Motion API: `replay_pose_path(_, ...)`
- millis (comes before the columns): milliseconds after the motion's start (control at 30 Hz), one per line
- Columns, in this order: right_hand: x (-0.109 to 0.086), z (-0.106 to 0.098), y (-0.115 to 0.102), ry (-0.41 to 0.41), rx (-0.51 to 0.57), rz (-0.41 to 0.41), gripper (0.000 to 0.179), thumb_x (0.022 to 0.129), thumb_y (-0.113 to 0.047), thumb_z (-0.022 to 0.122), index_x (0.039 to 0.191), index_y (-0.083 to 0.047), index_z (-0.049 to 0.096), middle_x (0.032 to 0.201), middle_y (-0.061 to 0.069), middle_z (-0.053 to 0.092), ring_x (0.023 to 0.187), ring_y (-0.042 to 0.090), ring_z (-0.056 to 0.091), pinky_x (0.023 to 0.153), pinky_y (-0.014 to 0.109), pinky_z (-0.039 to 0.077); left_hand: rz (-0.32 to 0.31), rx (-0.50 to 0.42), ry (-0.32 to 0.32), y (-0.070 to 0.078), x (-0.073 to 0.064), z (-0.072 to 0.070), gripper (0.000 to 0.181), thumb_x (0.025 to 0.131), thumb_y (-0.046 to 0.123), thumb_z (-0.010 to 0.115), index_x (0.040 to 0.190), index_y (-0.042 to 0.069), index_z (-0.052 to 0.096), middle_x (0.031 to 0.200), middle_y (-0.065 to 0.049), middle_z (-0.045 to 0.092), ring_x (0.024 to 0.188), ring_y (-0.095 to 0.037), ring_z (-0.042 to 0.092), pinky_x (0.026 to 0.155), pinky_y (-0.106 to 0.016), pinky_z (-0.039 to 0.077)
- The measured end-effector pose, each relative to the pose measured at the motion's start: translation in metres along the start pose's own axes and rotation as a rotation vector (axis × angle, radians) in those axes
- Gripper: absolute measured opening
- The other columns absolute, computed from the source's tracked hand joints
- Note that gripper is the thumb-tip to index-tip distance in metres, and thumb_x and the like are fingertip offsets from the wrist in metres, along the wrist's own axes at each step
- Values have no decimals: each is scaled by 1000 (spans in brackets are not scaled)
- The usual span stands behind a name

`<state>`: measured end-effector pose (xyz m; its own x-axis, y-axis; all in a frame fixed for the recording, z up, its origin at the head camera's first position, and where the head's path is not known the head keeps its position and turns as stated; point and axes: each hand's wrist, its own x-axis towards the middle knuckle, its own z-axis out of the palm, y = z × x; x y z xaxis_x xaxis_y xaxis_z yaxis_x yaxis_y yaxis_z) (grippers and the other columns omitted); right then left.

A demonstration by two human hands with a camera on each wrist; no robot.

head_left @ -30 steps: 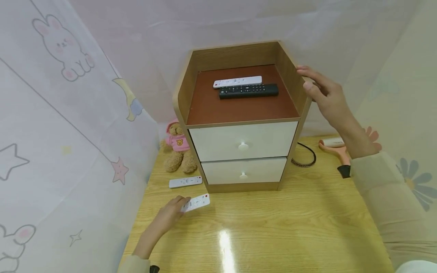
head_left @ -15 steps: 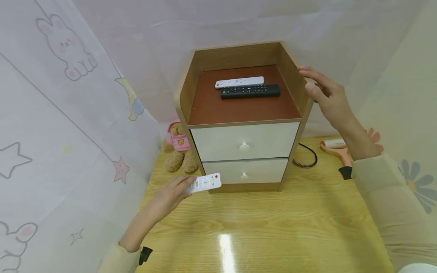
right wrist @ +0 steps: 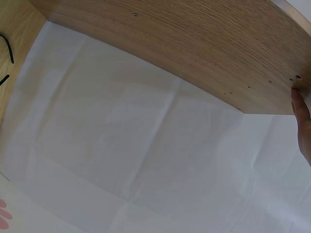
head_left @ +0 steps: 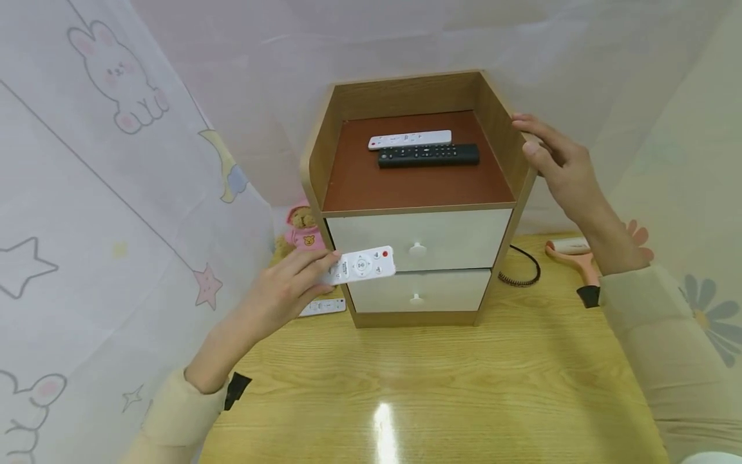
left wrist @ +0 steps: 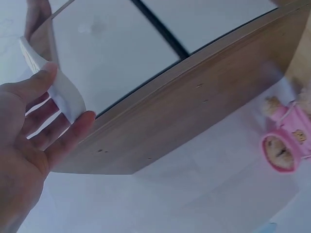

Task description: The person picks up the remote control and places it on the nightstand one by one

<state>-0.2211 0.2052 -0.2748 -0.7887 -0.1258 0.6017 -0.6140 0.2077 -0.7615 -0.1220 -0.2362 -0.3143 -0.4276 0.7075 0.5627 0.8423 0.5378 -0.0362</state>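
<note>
My left hand [head_left: 290,283] pinches a white remote control [head_left: 362,265] by its near end, thumb on one side and fingers on the other. The remote overlaps the white drawer fronts of a small wooden cabinet [head_left: 414,319] in the head view. The left wrist view shows the remote [left wrist: 68,94] edge-on, beside the cabinet's side. My right hand [head_left: 559,164] grips the top edge of the cabinet's right side panel [head_left: 498,129], one finger against its outer face in the right wrist view. On the brown cabinet top lie a white remote [head_left: 410,139] and a black remote [head_left: 429,155].
Another white remote [head_left: 323,307] lies on the wooden table [head_left: 440,380], left of the cabinet. A teddy bear [head_left: 304,229] in a pink hoodie sits behind it. On the right are a coiled black cord [head_left: 518,280] and an orange-handled lint roller [head_left: 576,258]. Printed cloth walls surround the table.
My left hand has lifted the white remote from low over the table, moving it up and right to the drawer fronts. The right hand stays on the cabinet's edge.
</note>
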Motion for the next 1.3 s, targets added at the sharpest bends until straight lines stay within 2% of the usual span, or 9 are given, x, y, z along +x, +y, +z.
replay_pose_path(167,0,3,-11,-9,0,-17,37,98,-9,50,135,-9,57,145,4,48,88,13,42,65,24,28,37,21,36,-2,23,-14,46,85,18,74,125,1,61,116,-14,63,104,-31,62,80,-43,56)
replay_pose_path(233,0,5,-17,-13,-3,-18,38,98,-10,50,135,-8,56,145,4,47,97,14,43,66,24,29,52,34,50,-2,31,-19,45,85,18,74,125,2,62,116,-14,63,104,-31,62,78,-43,57)
replay_pose_path(400,0,6,-24,-12,0,-25,37,98,-10,49,135,-8,57,145,5,48,101,12,45,65,23,29,74,63,79,0,55,-27,48,80,12,78,124,3,63,116,-14,64,103,-30,62,75,-44,57)
replay_pose_path(467,1,6,-25,-11,2,-30,37,98,-10,49,134,-8,57,145,5,48,91,12,44,63,24,28,79,76,79,1,65,-29,46,81,12,77,124,3,63,117,-14,64,104,-30,62,78,-44,56)
replay_pose_path(567,1,6,-28,-11,-8,-32,37,98,-10,49,135,-8,57,145,5,48,90,12,44,63,23,28,75,92,56,3,80,-31,44,86,14,74,126,4,62,120,-13,64,107,-28,61,77,-42,56)
replay_pose_path(667,-1,7,-32,-17,-17,-28,38,99,-10,49,135,-7,56,146,5,47,108,11,48,69,22,31,73,102,29,5,95,-31,41,89,16,70,128,5,61,121,-12,63,108,-26,60,70,-39,57)
replay_pose_path(833,-2,5,-26,-23,-23,-18,38,99,-11,49,136,-7,55,147,4,46,134,15,40,83,20,35,67,105,-11,5,118,-26,39,91,16,68,128,4,61,121,-12,63,110,-26,58,71,-38,56)
replay_pose_path(1000,-6,6,-19,-20,0,-2,37,99,-10,50,135,-7,56,146,5,47,136,16,38,85,20,37,39,122,-81,0,136,-15,38,92,18,67,127,5,62,122,-10,63,111,-26,58,76,-39,56)
replay_pose_path(1300,-9,10,-23,-35,-49,0,38,100,-11,48,137,-4,54,147,8,45,137,16,37,100,21,36,-24,133,-209,-16,159,15,37,95,20,63,130,8,61,124,-8,62,110,-24,58,75,-38,56)
